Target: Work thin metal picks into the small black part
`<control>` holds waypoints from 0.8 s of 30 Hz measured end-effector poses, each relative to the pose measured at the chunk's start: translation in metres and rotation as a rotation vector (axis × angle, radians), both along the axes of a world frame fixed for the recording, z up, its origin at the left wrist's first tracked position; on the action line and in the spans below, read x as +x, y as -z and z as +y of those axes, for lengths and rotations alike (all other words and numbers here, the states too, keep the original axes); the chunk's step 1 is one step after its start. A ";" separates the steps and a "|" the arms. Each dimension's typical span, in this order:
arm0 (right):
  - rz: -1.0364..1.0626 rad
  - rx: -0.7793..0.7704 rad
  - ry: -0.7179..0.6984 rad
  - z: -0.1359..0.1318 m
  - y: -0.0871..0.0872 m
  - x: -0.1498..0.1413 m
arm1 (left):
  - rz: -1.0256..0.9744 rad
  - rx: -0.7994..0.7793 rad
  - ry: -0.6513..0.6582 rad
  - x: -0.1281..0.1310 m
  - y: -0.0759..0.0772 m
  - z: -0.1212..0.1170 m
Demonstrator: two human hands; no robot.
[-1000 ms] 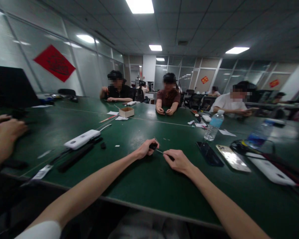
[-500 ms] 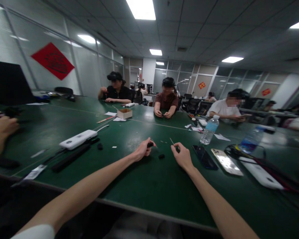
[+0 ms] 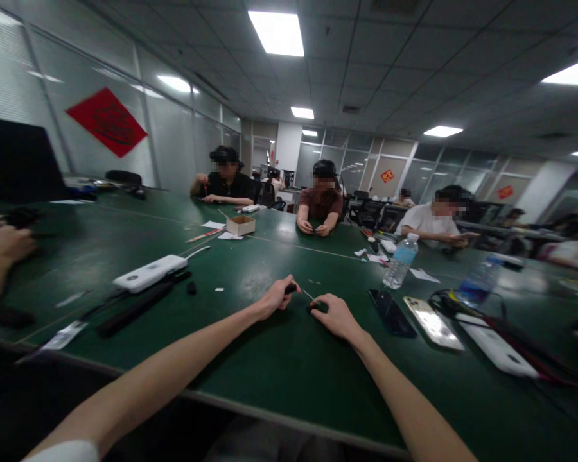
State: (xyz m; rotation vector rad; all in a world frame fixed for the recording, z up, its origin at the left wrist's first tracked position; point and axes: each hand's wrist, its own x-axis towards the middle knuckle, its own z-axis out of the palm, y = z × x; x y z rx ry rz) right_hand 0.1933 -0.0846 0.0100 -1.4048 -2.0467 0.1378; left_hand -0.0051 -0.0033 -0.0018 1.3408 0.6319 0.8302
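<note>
My left hand [image 3: 273, 298] pinches a small black object [image 3: 290, 289] above the green table [image 3: 289, 366]. My right hand [image 3: 338, 317] is closed around a small black part [image 3: 317, 307] near the table surface. A thin metal shaft [image 3: 307, 294] runs up and left from it, towards the left hand's object, with a small gap between them. The fingers hide most of both black pieces, so I cannot tell exactly what they are.
Left of my hands lie a white power strip [image 3: 149, 273] and a long black bar [image 3: 137, 309]. To the right are several phones, including a black one [image 3: 391, 312], and a water bottle [image 3: 401, 262]. A co-worker's hand [image 3: 4, 244] rests at far left; others sit across the table.
My right hand has moved left and down onto the small black piece, and the thin shaft now points towards my left hand. The whole view has tilted slightly.
</note>
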 end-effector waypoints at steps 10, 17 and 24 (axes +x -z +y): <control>0.242 0.150 0.035 -0.018 -0.019 -0.018 | -0.120 -0.318 0.138 0.010 -0.011 -0.017; 0.201 0.296 -0.023 -0.022 -0.022 -0.034 | -0.133 -0.436 0.159 0.009 -0.014 -0.022; 0.175 0.342 -0.035 -0.025 -0.021 -0.040 | -0.107 -0.504 0.224 0.009 -0.021 -0.031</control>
